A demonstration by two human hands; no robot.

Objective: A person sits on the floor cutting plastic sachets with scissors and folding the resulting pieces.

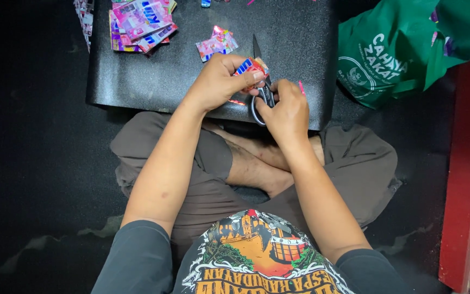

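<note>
Left hand point(218, 79): fingers clamped on folded wrapper piece point(251, 67).
Right hand point(285, 109): closed around scissors point(262, 87) handles.
Wrapper position: touching the blade, just left of it.

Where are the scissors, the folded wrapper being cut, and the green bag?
scissors point(261, 90), head view, on the black handles by the right hand.
folded wrapper point(250, 66), head view, on its coloured face at the left fingers.
green bag point(393, 54), head view, on its front panel.
</note>
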